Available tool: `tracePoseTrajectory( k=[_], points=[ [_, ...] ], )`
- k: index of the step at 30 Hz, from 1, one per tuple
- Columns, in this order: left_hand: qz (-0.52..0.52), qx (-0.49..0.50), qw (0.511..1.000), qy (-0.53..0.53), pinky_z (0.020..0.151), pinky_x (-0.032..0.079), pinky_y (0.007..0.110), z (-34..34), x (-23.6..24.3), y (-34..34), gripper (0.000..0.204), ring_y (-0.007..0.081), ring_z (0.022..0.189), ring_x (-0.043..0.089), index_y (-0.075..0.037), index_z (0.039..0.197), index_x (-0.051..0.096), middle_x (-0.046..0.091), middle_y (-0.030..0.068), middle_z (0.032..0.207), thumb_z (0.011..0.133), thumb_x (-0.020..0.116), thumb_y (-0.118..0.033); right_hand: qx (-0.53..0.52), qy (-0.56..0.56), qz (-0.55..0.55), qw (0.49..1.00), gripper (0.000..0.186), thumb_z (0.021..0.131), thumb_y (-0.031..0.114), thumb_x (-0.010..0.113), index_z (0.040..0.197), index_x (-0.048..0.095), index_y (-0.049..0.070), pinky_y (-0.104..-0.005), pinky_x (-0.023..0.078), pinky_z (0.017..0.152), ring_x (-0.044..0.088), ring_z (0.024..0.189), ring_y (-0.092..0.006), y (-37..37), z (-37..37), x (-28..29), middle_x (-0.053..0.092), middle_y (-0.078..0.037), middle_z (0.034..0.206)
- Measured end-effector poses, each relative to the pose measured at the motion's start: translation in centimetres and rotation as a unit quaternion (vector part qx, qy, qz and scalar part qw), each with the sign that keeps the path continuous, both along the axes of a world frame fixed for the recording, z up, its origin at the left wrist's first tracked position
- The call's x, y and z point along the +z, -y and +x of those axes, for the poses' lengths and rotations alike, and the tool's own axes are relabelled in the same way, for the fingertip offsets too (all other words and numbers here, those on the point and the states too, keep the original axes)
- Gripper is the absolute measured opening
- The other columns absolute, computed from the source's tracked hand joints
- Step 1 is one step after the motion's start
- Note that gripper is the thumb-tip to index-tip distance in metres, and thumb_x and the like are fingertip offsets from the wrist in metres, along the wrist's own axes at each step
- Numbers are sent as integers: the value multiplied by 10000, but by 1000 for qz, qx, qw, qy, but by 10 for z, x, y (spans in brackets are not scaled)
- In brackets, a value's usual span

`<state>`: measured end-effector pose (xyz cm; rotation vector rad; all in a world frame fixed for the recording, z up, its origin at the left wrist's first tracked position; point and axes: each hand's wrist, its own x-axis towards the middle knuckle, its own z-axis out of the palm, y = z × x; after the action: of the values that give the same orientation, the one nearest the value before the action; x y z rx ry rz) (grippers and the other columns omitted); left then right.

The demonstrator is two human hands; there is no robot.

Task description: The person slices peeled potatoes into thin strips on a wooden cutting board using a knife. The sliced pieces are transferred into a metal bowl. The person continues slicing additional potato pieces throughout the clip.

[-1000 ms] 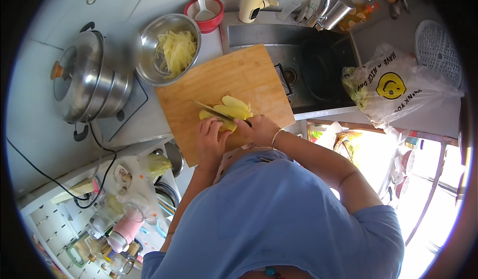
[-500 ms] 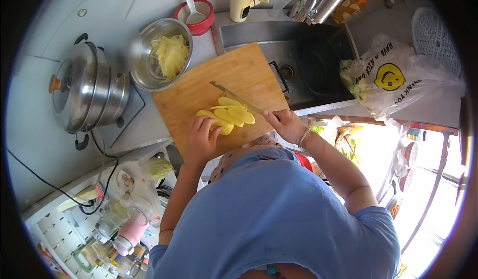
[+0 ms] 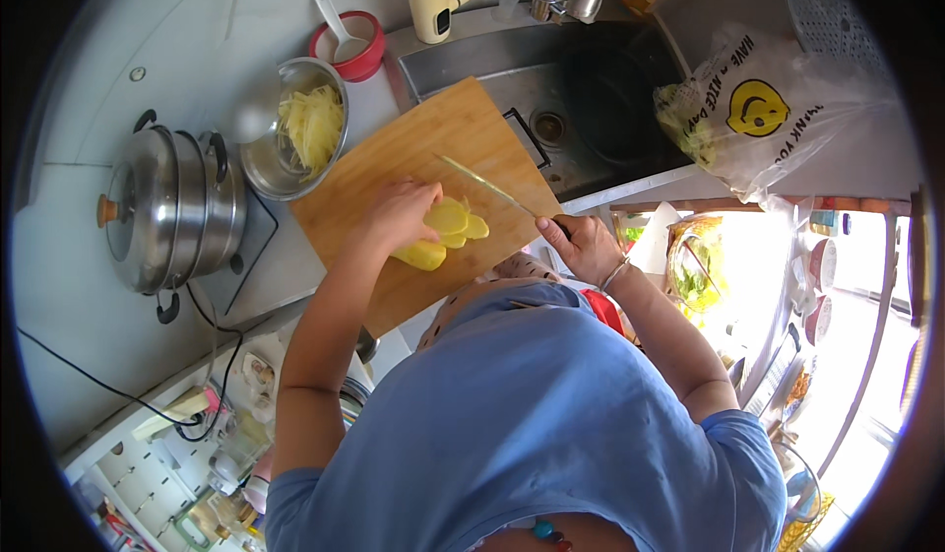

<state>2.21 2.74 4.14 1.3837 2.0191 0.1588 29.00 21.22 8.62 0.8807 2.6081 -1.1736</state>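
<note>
A wooden cutting board (image 3: 433, 148) lies on the counter beside the sink. On it sit yellow potato slices (image 3: 455, 222) and a remaining potato piece (image 3: 421, 255). My left hand (image 3: 399, 212) rests on the slices, fingers curled over them. My right hand (image 3: 581, 247) grips the handle of a long kitchen knife (image 3: 482, 184), whose blade is lifted off to the right of the slices and points up-left over the board.
A steel bowl (image 3: 266, 163) of shredded potato stands left of the board. A lidded steel steamer pot (image 3: 167, 207) sits farther left. Behind are a red bowl with a white spoon (image 3: 352, 45), the dark sink (image 3: 591, 99) and a plastic bag (image 3: 778, 119).
The knife has moved from over the potato to the right, away from the slices. My left hand has shifted onto the cut slices.
</note>
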Motion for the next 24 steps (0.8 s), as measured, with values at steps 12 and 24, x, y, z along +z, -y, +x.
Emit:
tracePoseTrajectory(
  k=[12, 24],
  points=[
    [60, -123, 989, -51, 991, 425, 472, 3, -28, -11, 479, 294, 1217, 589, -132, 1054, 559, 619, 61, 1144, 717, 899, -137, -58, -58, 0, 997, 657, 1088, 534, 511, 842, 693, -47, -514, 501, 664, 632, 695, -477, 2, 26, -14, 621, -278, 693],
    [96, -125, 987, 10, 1021, 400, 453, 19, -26, -18, 383, 284, 1205, 539, -93, 944, 565, 592, 60, 1082, 731, 882, -98, -43, -53, 5, 998, 690, 1064, 619, 494, 994, 786, -1, -506, 577, 774, 709, 812, -465, -1, 33, -24, 710, -283, 802]
  ],
)
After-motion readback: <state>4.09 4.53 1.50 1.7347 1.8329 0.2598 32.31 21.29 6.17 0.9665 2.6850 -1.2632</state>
